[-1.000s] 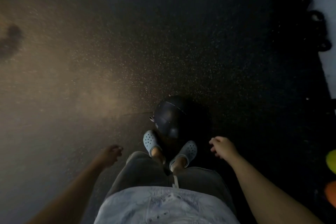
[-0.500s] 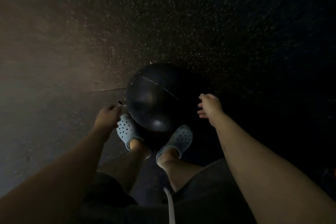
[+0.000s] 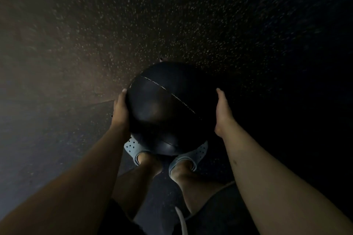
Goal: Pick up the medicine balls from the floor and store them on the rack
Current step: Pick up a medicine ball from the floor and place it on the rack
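A large black medicine ball [image 3: 164, 108] with a pale stitched seam sits low in front of my feet, in the middle of the head view. My left hand [image 3: 120, 110] presses flat against its left side, fingers pointing away from me. On the ball's right side lies my right hand [image 3: 223, 112], palm turned inward; the gloom hides whether it touches. The ball's underside is hidden, so whether it rests on the floor I cannot tell. No rack is in view.
Dark speckled rubber floor [image 3: 172, 25] fills the view, lit brownish on the left and nearly black on the right. My two feet in light blue perforated clogs [image 3: 133, 147] stand just under the ball's near edge. A floor seam [image 3: 99, 102] runs left of the ball.
I have bent down closer to the ball. Both hands have moved forward from beside my legs onto the ball's two sides.
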Demonstrator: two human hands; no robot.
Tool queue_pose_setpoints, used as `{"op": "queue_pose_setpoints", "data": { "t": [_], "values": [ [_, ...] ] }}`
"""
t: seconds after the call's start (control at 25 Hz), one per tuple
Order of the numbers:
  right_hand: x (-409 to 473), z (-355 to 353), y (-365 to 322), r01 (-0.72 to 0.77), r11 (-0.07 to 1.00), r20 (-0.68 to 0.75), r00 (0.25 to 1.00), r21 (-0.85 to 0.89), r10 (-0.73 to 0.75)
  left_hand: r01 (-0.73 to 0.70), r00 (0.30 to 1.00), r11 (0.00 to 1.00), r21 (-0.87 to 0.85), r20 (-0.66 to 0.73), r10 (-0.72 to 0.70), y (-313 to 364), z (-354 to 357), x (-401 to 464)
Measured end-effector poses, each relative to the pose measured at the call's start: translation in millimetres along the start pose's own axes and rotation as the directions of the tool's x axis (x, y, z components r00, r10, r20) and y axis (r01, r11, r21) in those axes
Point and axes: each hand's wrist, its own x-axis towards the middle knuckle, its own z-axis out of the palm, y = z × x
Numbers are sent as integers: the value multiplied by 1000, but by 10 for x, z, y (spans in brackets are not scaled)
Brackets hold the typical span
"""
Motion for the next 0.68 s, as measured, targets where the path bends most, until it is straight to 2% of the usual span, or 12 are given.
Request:
{"op": "queue_pose_setpoints", "data": {
  "t": [0.2, 0.28, 0.4, 0.52, 0.56, 0.6, 0.68],
  "values": [
    [-1380, -662, -336, -17, 983, -24, 999, 185, 21, -95, 989, 990, 99, 125, 83, 726, 308, -1290],
    [-2014, -1033, -603, 50, 957, -30, 999, 287, -43, -182, 962, 975, 127, 229, 149, 1091, 582, -1923],
    [-2983, -1586, -883, 187, 889, -117, 982, 417, -151, -298, 912, 945, 136, 332, 240, 1544, 1075, -2853],
    [-3761, -2138, -1038, 318, 760, -182, 948, 566, -262, -404, 842, 900, 163, 452, 295, 1830, 1566, -3721],
    [-4016, -2339, -1026, 378, 682, -207, 924, 627, -322, -421, 805, 891, 170, 523, 281, 1877, 1709, -4070],
    [-4347, -2581, -1044, 444, 605, -258, 891, 660, -372, -447, 771, 873, 194, 579, 267, 1947, 1911, -4495],
    [-4659, -2743, -1138, 512, 553, -331, 856, 657, -397, -482, 746, 858, 176, 597, 297, 2025, 2185, -4790]
  ]
}}
